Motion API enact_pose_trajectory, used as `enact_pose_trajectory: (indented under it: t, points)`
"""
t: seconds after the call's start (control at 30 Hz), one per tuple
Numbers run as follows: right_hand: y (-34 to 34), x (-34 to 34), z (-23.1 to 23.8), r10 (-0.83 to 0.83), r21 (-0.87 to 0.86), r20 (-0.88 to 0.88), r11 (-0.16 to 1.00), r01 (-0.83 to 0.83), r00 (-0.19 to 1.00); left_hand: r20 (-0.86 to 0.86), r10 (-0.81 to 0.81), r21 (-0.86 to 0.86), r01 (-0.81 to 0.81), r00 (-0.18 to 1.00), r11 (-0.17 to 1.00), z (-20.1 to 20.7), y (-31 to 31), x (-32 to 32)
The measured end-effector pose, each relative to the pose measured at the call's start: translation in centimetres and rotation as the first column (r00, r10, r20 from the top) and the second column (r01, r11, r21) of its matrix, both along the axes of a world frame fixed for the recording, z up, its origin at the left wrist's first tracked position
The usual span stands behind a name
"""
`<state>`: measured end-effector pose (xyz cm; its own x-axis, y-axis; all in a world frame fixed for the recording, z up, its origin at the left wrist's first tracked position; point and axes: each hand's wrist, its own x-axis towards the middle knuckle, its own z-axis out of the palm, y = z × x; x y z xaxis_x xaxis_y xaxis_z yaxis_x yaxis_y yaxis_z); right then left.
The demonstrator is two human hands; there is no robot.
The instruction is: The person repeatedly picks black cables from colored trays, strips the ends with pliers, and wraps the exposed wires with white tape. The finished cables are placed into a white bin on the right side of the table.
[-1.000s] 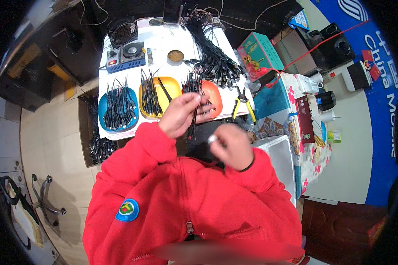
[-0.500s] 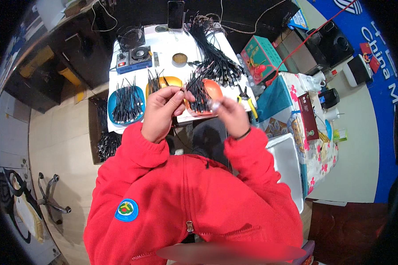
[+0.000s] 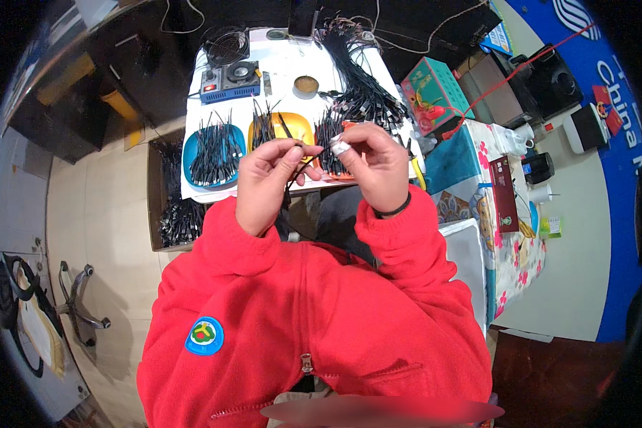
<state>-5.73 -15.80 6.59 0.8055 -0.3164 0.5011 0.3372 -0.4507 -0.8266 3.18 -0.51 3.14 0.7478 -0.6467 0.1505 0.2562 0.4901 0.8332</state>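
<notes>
A thin black cable (image 3: pixel 319 153) is pinched between the thumb and fingers of my left hand (image 3: pixel 267 178), and a length of it hangs below that hand. Its other part runs to my right hand (image 3: pixel 380 167), whose thumb and fingers are closed on it. Something white, perhaps a wrap (image 3: pixel 340 147), covers a digit of my right hand. Behind the hands, an orange tray (image 3: pixel 335 175) of black cables is partly covered by my right hand. A yellow tray (image 3: pixel 301 128) and a blue tray (image 3: pixel 190 153), each with cables, stand to the left.
On the white table (image 3: pixel 278 60) are a blue soldering-type device (image 3: pixel 228 85), a round tin (image 3: pixel 305 87) and a large bundle of black cables (image 3: pixel 360 78). Yellow-handled pliers (image 3: pixel 418 173) lie by the right edge. A carton (image 3: pixel 157 192) of cables stands left of the table.
My right hand has moved up and its fingers now meet the cable beside my left hand. The view has shifted slightly, so the table sits a little further right.
</notes>
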Motion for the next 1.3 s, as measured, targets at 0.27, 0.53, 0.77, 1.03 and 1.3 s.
enact_pose_trajectory:
  t: [0.27,0.53,0.77,1.03,1.3]
  points:
    - [1.5,0.3,-1.3,0.015,0.178,-0.055,0.984,-0.005,0.998,0.044,-0.105,0.112,0.100,0.993,0.989,0.0,0.2,-0.9]
    - [1.4,-0.3,-2.3,0.079,0.468,-0.075,0.883,-0.035,0.994,-0.079,-0.181,0.043,0.185,0.980,0.982,-0.5,0.0,-1.2]
    - [2.2,-0.2,-4.3,0.206,0.812,0.038,0.563,-0.150,0.978,-0.181,-0.212,0.000,0.216,0.960,0.976,-0.8,0.1,-1.4]
    - [3.2,-0.3,-4.9,0.101,0.770,0.034,0.632,-0.090,0.994,-0.179,-0.186,-0.019,0.186,0.966,0.982,-1.3,0.0,-1.6]
    - [3.0,-0.5,-4.4,0.054,0.652,-0.028,0.758,-0.023,0.998,-0.078,-0.127,0.034,0.130,0.989,0.991,-1.7,0.1,-1.6]
